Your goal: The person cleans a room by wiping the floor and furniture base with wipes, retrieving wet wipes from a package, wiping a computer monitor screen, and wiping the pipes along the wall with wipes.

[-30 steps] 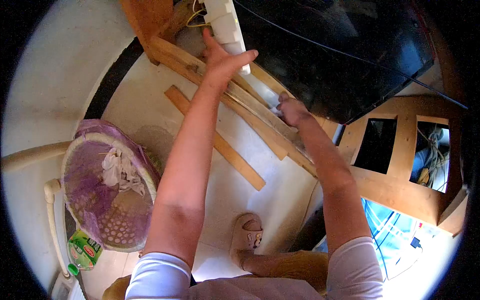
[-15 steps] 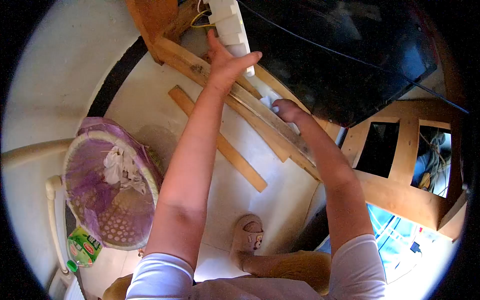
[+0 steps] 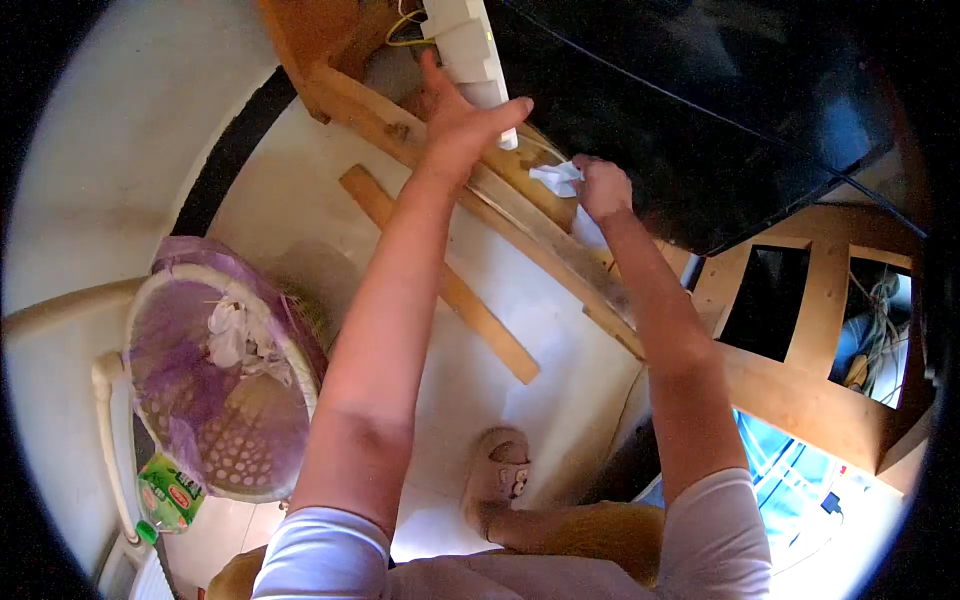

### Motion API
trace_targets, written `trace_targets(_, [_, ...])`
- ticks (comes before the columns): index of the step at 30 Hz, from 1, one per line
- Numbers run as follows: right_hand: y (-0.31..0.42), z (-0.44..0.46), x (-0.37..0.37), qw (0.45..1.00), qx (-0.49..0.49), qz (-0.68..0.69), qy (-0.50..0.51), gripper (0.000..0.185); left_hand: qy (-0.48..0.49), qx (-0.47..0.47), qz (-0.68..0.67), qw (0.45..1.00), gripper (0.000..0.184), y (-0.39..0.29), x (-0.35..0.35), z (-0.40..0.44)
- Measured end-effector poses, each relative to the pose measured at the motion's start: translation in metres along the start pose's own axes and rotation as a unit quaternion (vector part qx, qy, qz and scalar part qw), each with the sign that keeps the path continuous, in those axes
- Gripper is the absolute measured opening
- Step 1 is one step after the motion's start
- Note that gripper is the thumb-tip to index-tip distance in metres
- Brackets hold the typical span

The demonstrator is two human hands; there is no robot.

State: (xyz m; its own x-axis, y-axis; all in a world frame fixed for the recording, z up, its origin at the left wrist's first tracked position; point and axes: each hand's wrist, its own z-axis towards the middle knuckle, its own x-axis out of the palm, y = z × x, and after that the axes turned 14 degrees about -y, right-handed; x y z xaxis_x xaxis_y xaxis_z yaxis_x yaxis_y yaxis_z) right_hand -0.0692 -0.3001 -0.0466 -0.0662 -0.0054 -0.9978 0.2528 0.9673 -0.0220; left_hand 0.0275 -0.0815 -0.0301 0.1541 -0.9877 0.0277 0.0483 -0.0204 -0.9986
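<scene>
My left hand grips the lower end of a long white plastic piece with a stepped underside, thumb on one side and fingers on the other; its upper end runs out of view. In my right hand is a crumpled white tissue, pinched and sticking out to the left. That hand is above the wooden frame, close to the edge of a large glossy black panel.
A lilac-lined waste basket with crumpled white paper stands at left, near a green package. A loose wooden slat lies on the floor. Slotted wooden furniture is at right. Yellow cable hangs at the top.
My right hand with the tissue has risen from down behind the wooden rail, moving up and slightly right. The left hand keeps its hold on the white plastic piece, nearly unmoved.
</scene>
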Motion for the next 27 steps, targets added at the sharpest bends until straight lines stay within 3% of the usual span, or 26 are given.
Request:
trace_targets(2, [-0.008,-0.002,0.008,0.988,-0.058,0.040,-0.135,0.028,0.000,0.008,-0.017,1.000,0.123,0.004,0.001,0.002])
trace_targets(4, [-0.004,-0.010,-0.004,0.992,-0.040,0.013,-0.123,0.034,0.007,-0.006,-0.017,1.000,0.123,-0.001,-0.002,0.001])
trace_targets(6, [-0.002,-0.023,-0.014,0.999,-0.045,0.008,-0.002,0.036,0.013,-0.023,-0.019,0.999,0.123,-0.002,-0.003,-0.001])
trace_targets(8, [-0.002,-0.036,-0.009,0.990,-0.130,-0.008,0.060,0.036,0.000,-0.007,-0.006,1.000,0.124,-0.002,-0.002,0.000])
trace_targets(14, [-0.021,-0.031,0.052,0.993,-0.056,0.022,0.101,0.042,-0.004,-0.020,0.002,1.000,0.126,-0.003,0.002,-0.002])
trace_targets(16, [0.001,-0.030,0.020,0.977,-0.026,-0.112,0.179,0.056,-0.003,-0.016,-0.009,1.000,0.126,-0.002,0.001,-0.002])
trace_targets(20, [-0.030,-0.036,0.061,0.996,-0.013,-0.024,0.087,0.063,0.014,-0.010,-0.021,1.000,0.125,-0.001,-0.002,0.000])
trace_targets(21, [-0.026,-0.034,0.053,0.991,0.008,-0.014,0.133,0.053,0.014,-0.029,-0.045,0.998,0.125,-0.003,-0.001,-0.001])
trace_targets(23, [-0.011,-0.031,0.030,0.984,0.023,-0.003,0.178,0.061,0.011,-0.031,-0.035,0.999,0.128,-0.005,-0.001,-0.002])
trace_targets(27, [-0.005,-0.041,0.014,0.983,-0.052,-0.039,0.174,0.050,0.012,-0.043,-0.017,0.999,0.132,-0.013,-0.001,-0.004])
